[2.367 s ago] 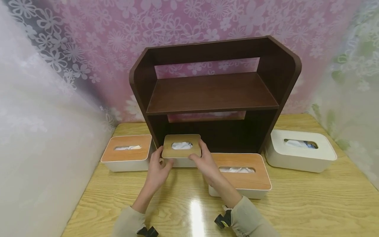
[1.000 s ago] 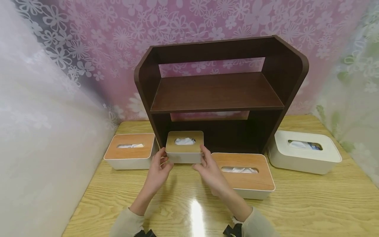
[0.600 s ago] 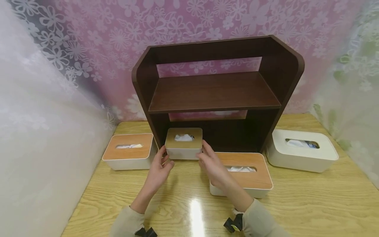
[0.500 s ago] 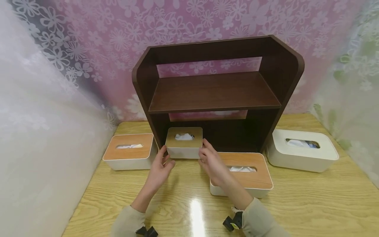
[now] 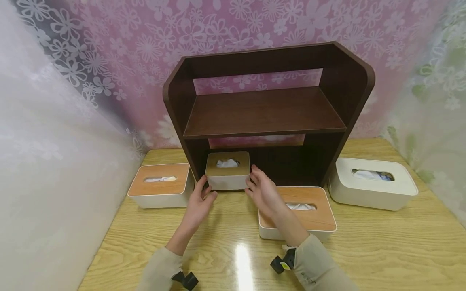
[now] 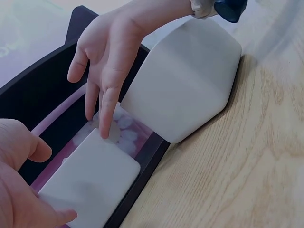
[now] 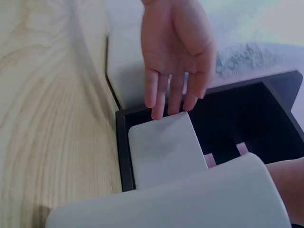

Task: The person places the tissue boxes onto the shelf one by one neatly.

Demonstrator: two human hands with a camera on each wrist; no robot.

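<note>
A small tissue box (image 5: 227, 173) with a brown wood-look lid and white sides sits in the left part of the dark shelf's (image 5: 265, 113) lower compartment. White tissue shows in its oval slot. My left hand (image 5: 198, 204) is at the box's left front corner, fingertips right at the side, fingers extended. At the right side, my right hand (image 5: 265, 194) holds its relaxed fingers close by the wall. In the left wrist view the right hand (image 6: 110, 61) reaches fingertips down to the box's edge (image 6: 97, 175). The left hand's (image 7: 178, 47) fingers look straight in the right wrist view.
An orange-lidded tissue box (image 5: 160, 184) stands left of the shelf. Another orange-lidded one (image 5: 307, 218) lies partly under the right forearm, before the shelf. An all-white tissue box (image 5: 375, 188) stands at the right. Curtains surround the wooden table (image 5: 204, 258).
The small tissue box has slid back deeper into the shelf's lower compartment, with both hands following it. The right hand's fingers have loosened from its corner. The other boxes stay put.
</note>
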